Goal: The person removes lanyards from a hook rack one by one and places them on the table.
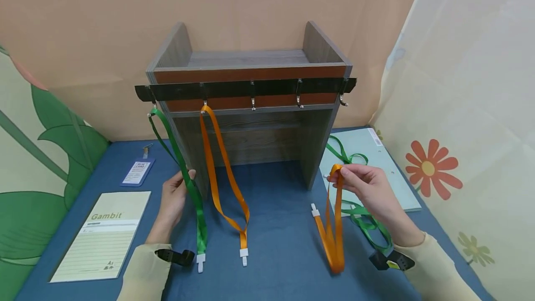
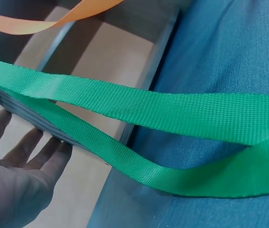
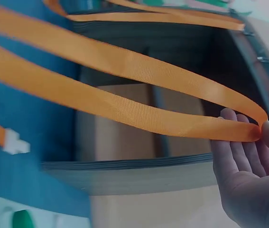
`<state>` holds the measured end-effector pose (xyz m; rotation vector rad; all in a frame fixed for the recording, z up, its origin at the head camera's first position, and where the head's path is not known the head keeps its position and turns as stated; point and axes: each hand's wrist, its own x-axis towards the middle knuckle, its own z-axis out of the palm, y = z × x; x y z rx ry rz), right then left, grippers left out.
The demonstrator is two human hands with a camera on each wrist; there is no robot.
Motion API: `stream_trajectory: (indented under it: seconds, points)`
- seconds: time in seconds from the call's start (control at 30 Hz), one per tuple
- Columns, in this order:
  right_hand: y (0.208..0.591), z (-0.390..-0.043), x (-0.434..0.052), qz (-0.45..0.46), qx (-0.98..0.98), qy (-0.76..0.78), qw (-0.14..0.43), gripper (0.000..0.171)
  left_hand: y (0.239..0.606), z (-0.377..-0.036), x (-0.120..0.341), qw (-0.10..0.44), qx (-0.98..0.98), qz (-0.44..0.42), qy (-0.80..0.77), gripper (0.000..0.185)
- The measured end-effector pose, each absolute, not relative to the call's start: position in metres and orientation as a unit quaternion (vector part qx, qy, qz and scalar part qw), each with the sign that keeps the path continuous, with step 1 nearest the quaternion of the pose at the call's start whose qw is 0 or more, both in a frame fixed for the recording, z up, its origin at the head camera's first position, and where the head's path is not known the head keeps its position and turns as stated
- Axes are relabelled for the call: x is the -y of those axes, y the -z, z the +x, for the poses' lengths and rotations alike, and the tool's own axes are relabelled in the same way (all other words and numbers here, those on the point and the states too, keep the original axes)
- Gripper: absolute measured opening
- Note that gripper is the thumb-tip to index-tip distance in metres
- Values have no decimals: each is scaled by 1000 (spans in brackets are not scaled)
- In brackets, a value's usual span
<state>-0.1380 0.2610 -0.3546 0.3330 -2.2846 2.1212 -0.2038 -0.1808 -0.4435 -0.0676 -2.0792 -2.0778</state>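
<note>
A wooden shelf (image 1: pixel 251 59) carries a black hook rail (image 1: pixel 251 88). From its leftmost hook hangs a green lanyard (image 1: pixel 194 194) (image 2: pixel 148 107); an orange lanyard (image 1: pixel 221 166) (image 2: pixel 44 21) hangs from the second hook. My left hand (image 1: pixel 179 189) (image 2: pixel 15 175) rests beside the green strap with straight fingers, thumb touching it. My right hand (image 1: pixel 351 175) (image 3: pixel 248 171) pinches the top fold of another orange lanyard (image 1: pixel 334 236) (image 3: pixel 125 66) to the right of the shelf. Its loop droops to the table and its white clip (image 1: pixel 314 209) (image 3: pixel 13 142) lies there.
Three hooks on the rail's right half are bare. A second green lanyard (image 1: pixel 363 222) lies partly on a pale green folder (image 1: pixel 376 152) at the right. A "Gambit" notepad (image 1: pixel 104 233) and a badge holder (image 1: pixel 137 171) lie at the left on the blue cloth. Fabric screens enclose the table.
</note>
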Motion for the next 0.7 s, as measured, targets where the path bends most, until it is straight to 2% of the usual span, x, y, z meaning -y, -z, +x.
stream_trajectory:
  seconds: [0.4, 0.7]
  points:
    - [402, -155, -258, 72, 763, -642, -11, 31, 455, -210, 185, 97, 706, -15, 702, 39]
    - [437, -162, -251, 83, 803, -590, -24, 28, 433, -197, 179, 92, 707, -26, 700, 39]
